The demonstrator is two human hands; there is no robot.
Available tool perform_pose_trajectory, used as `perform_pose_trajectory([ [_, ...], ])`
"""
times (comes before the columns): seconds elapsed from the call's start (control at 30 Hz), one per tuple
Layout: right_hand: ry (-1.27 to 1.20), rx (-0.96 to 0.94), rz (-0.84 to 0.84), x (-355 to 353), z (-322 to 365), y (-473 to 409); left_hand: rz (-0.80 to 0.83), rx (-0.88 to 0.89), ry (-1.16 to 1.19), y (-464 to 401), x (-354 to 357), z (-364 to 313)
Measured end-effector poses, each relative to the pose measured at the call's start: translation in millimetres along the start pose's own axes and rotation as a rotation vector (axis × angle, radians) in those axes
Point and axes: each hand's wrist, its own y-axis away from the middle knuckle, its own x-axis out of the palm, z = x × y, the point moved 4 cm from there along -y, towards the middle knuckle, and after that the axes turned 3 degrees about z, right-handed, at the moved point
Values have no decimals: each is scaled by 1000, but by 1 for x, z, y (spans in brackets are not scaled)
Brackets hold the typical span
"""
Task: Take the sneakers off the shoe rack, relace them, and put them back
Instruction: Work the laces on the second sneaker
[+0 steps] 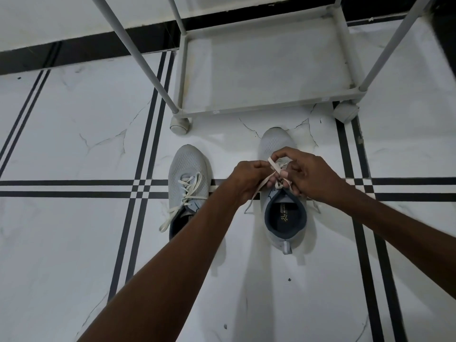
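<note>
Two light grey sneakers stand on the floor, toes toward the shoe rack (246, 108). The left sneaker (186, 169) has loose cream laces trailing off its side, and my left forearm covers its heel. Over the tongue of the right sneaker (286, 230), both hands work its cream lace (272, 166). My left hand (246, 180) pinches one strand that runs down to the floor. My right hand (308, 175) grips the other strand and a small loop near the top eyelets.
The white rack stands on castor wheels (179, 124), its bottom shelf bare, with slanted poles (128, 45) rising toward me. White marble floor with black stripe lines (74, 188) surrounds the shoes. A black skirting runs along the back wall.
</note>
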Motion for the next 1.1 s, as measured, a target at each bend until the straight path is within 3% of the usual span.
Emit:
perform_pose_trajectory([
  [0.23,-150,55,76,-3,-9,-10,192,-50,92,11,6,-1],
  [0.4,-305,154,227,-3,-20,-13,97,14,56,9,10,1],
  [0.5,-408,225,242,-4,-30,-14,121,12,86,8,12,6],
  [0.7,-436,259,244,-1,-39,-17,74,271,-507,13,2,-19],
  [0.83,-429,234,282,-5,-37,-18,-112,590,-1041,17,10,-35],
  [0.93,-417,245,293,-4,-37,-18,-295,725,-1237,21,17,-22],
  [1.0,-433,253,308,-5,-36,-17,-400,772,-1244,22,21,-16],
  [1.1,-507,298,290,-8,-39,-17,-470,660,-895,24,21,-10],
])
